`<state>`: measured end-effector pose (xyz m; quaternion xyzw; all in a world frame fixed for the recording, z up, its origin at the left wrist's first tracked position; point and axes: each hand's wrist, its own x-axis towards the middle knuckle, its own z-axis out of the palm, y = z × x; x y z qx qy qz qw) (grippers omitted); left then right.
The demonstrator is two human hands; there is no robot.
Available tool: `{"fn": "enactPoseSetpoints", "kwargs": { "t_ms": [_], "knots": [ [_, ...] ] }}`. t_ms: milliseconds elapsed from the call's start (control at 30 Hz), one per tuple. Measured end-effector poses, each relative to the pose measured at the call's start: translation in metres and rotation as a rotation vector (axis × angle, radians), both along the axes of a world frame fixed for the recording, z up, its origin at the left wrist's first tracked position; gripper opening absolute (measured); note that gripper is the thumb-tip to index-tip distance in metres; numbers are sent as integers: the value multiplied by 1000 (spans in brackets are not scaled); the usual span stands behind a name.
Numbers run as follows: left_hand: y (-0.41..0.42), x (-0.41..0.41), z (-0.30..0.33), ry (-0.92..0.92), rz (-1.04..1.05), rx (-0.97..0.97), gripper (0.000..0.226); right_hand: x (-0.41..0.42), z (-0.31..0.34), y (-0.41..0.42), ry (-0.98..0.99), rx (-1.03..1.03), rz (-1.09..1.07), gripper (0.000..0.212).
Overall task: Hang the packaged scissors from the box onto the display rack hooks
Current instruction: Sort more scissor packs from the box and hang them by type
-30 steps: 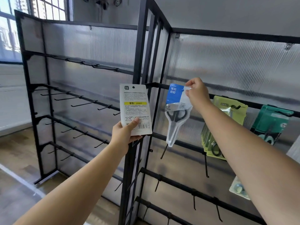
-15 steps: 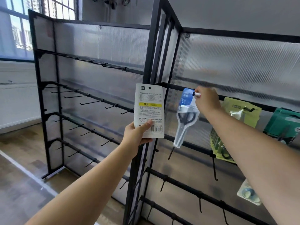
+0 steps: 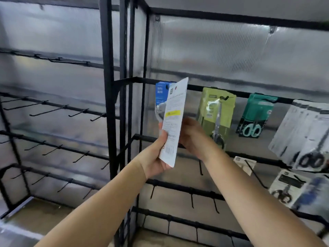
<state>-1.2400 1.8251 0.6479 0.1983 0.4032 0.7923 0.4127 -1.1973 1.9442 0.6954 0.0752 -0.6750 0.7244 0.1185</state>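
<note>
Black metal display rack point(image 3: 108, 104) with bare hooks stood at left. Left hand point(image 3: 160, 157) gripped lower end of white printed scissors package point(image 3: 173, 122), thumb on printed face, card rising tilted above the grip. Blue-topped scissors package point(image 3: 161, 94) hung just behind it. Right hand point(image 3: 193, 138) was blurred just beside the card; its grip cannot be told. Olive-green scissors packages point(image 3: 217, 111) hung further right.

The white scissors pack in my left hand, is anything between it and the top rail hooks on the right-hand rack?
The white pack, gripped by the left hand, sits right in front of the blue pack already hanging on that rail. The right hand is just behind it. Whether the hook has room is hidden.
</note>
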Motion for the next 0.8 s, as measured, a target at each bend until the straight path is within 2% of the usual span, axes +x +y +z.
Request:
{"fn": "enactPoseSetpoints", "kwargs": {
  "t_ms": [67, 100, 167, 300, 400, 467, 533, 567, 700, 800],
  "knots": [
    [24, 6, 1, 101, -89, -88, 51, 18, 1, 17, 18, 8, -157, 24],
    [34, 10, 4, 172, -128, -125, 46, 25, 0, 28, 26, -4, -223, 25],
    [55, 14, 6, 337, -137, -140, 9, 42, -2, 54, 102, -41, -352, 18],
    [88, 25, 14, 502, 102, -199, 32, 76, -8, 94, 204, 75, -637, 24],
    [116, 38, 14, 685, 146, -259, 30, 104, -17, 125, 224, 128, -735, 29],
    [132, 44, 2, 1005, 168, -374, 27, 121, -27, 146, 178, 182, -807, 30],
    [145, 51, -14, 1387, 123, -582, 17, 137, -42, 166, 111, 220, -847, 31],
    [151, 54, -21, 1501, 96, -668, 16, 145, -50, 176, 79, 220, -860, 30],
    [177, 68, -40, 1648, 0, -801, 29, 179, -86, 213, -52, 214, -921, 32],
    [191, 76, -55, 1660, -50, -864, 28, 205, -115, 236, -124, 182, -928, 32]
  ]
}}
